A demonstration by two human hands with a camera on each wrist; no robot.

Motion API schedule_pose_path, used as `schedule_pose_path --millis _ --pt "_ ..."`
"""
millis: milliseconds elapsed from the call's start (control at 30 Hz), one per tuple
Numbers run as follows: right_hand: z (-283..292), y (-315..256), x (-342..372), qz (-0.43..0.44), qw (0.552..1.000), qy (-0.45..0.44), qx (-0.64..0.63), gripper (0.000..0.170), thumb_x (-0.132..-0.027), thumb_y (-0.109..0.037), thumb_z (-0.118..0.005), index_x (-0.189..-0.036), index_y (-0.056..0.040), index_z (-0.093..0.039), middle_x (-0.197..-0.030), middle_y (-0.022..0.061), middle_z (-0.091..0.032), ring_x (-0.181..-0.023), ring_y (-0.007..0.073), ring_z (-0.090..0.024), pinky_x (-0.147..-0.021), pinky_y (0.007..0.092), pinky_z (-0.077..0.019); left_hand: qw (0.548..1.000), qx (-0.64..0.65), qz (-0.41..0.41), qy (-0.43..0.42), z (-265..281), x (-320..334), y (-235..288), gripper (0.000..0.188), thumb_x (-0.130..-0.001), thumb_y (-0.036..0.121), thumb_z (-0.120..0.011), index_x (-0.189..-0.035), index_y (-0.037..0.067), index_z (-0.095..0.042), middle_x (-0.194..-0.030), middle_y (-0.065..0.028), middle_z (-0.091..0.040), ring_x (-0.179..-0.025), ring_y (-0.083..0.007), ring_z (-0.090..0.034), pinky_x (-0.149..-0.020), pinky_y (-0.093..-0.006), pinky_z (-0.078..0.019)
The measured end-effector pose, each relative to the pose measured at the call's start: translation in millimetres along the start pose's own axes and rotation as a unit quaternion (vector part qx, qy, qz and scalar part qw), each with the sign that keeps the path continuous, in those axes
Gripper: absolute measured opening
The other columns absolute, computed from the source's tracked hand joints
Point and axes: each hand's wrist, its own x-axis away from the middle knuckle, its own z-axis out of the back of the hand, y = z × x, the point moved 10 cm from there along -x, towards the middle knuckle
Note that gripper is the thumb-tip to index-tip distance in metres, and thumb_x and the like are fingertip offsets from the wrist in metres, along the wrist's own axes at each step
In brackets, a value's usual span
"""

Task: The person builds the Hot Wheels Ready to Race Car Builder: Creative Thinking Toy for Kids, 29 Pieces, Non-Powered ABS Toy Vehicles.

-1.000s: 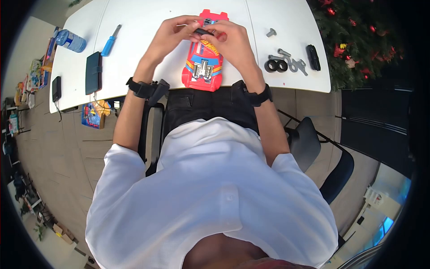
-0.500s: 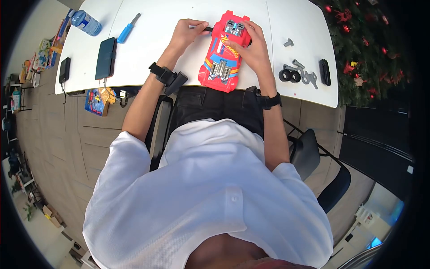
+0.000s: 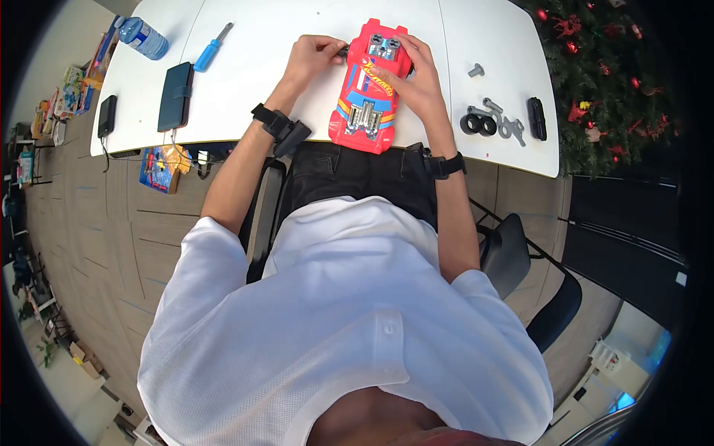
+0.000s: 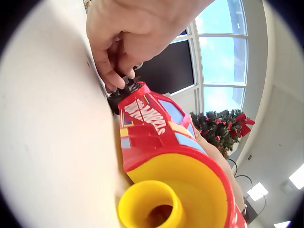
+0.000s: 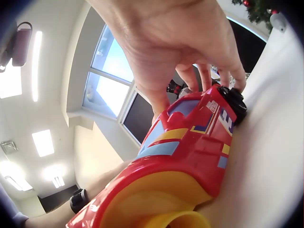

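A red toy car with blue, yellow and silver parts lies on the white table. My left hand pinches a small dark piece against the car's far left side. In the left wrist view the left hand's fingertips hold this piece at a black wheel. My right hand grips the car's far right part, thumb on top. The right wrist view shows that hand arched over the body, fingers near another black wheel. Yellow hollows show at the car's near end.
Two black wheels, a grey bolt, other grey pieces and a black case lie at the right. On the left are a blue screwdriver, a dark phone case, a bottle and a black device.
From together over the car, my hands have parted: the left brought the dark piece to the left side and then closer in, while the right took hold of the body. The car appears farther right.
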Motion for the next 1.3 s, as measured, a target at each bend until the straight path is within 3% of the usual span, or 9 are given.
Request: schedule_pose_path --millis 200,333,400,533,600,700,1100,1233,1300 --pt "1 2 0 0.009 1.0 0.004 0.014 0.085 -0.074 -0.04 -0.09 -0.144 -0.0081 -0.052 -0.148 0.0123 -0.044 -0.137 0.0275 -0.047 -0.111 0.0385 -0.0455 0.992 0.063 -0.103 -0.038 1 6 28 0.017 -0.098 0.013 -0.066 -0.108 0.001 -0.074 -0.095 -0.0056 -0.073 -0.084 -0.0107 -0.066 -0.076 -0.024 -0.0526" --pt "1 -1 -1 0.011 1.0 0.0 0.001 0.085 -0.073 -0.039 -0.091 -0.142 -0.0056 -0.053 -0.147 0.0139 -0.044 -0.135 0.0291 -0.048 -0.109 0.0391 -0.0469 0.999 -0.026 -0.01 0.018 15 6 14 0.017 -0.096 0.004 -0.063 -0.109 0.004 -0.074 -0.099 -0.0053 -0.073 -0.09 -0.0117 -0.064 -0.079 -0.0257 -0.0524" --pt "2 -1 0 0.015 1.0 0.004 -0.007 0.085 -0.072 -0.037 -0.092 -0.14 -0.0031 -0.055 -0.144 0.0157 -0.045 -0.133 0.031 -0.05 -0.107 0.04 -0.0484 0.998 0.001 0.044 -0.043 -1 6 1 0.022 -0.093 -0.001 -0.061 -0.109 0.006 -0.074 -0.1 -0.004 -0.073 -0.089 -0.0114 -0.062 -0.078 -0.0259 -0.0514" --pt "1 3 1 0.006 1.0 -0.001 0.004 0.085 -0.074 -0.04 -0.09 -0.144 -0.0085 -0.052 -0.148 0.0114 -0.043 -0.137 0.0265 -0.047 -0.11 0.0378 -0.0458 0.991 -0.1 -0.076 -0.04 -7 9 20 0.02 -0.095 0.002 -0.06 -0.11 0.007 -0.072 -0.099 -0.0024 -0.072 -0.086 -0.0102 -0.062 -0.075 -0.0252 -0.0506" --pt "2 3 1 0.004 1.0 0.004 0.011 0.085 -0.074 -0.04 -0.09 -0.144 -0.0085 -0.052 -0.148 0.0112 -0.044 -0.137 0.0262 -0.047 -0.11 0.0376 -0.0459 0.996 0.005 -0.094 0.002 6 10 29 0.014 -0.099 0.01 -0.062 -0.111 0.006 -0.068 -0.097 -0.0027 -0.072 -0.085 -0.0108 -0.064 -0.078 -0.0256 -0.0514" --pt "2 3 1 0.0 1.0 -0.003 -0.001 0.086 -0.074 -0.04 -0.09 -0.144 -0.0086 -0.052 -0.148 0.0112 -0.043 -0.137 0.026 -0.047 -0.11 0.0375 -0.046 1.0 -0.005 -0.02 0.007 7 8 16 0.015 -0.099 0.008 -0.062 -0.113 0.005 -0.064 -0.098 -0.0027 -0.072 -0.088 -0.0111 -0.065 -0.079 -0.0245 -0.051" --pt "1 2 1 0.017 1.0 -0.005 -0.003 0.083 -0.076 -0.036 -0.09 -0.144 -0.0071 -0.051 -0.147 0.0114 -0.044 -0.137 0.0259 -0.046 -0.11 0.0365 -0.0452 0.989 -0.034 -0.124 -0.074 -7 13 32 0.024 -0.093 -0.003 -0.061 -0.115 0.003 -0.065 -0.101 -0.0021 -0.072 -0.085 -0.008 -0.063 -0.079 -0.0216 -0.0517" --pt "0 3 0 0.007 1.0 -0.011 -0.007 0.083 -0.076 -0.035 -0.09 -0.144 -0.0069 -0.051 -0.148 0.0119 -0.043 -0.138 0.0259 -0.046 -0.111 0.0365 -0.0445 0.997 0.031 -0.063 -0.042 0 8 22 0.021 -0.095 0.0 -0.061 -0.115 0.003 -0.065 -0.102 -0.004 -0.072 -0.088 -0.0092 -0.064 -0.08 -0.023 -0.0536" --pt "1 2 0 0.007 1.0 -0.009 -0.004 0.083 -0.076 -0.035 -0.09 -0.144 -0.0069 -0.051 -0.148 0.012 -0.043 -0.138 0.0259 -0.046 -0.111 0.0365 -0.0445 0.996 -0.044 -0.058 -0.047 -6 1 3 0.016 -0.098 0.004 -0.061 -0.113 0.001 -0.066 -0.103 -0.0058 -0.072 -0.091 -0.0112 -0.066 -0.083 -0.0251 -0.055"
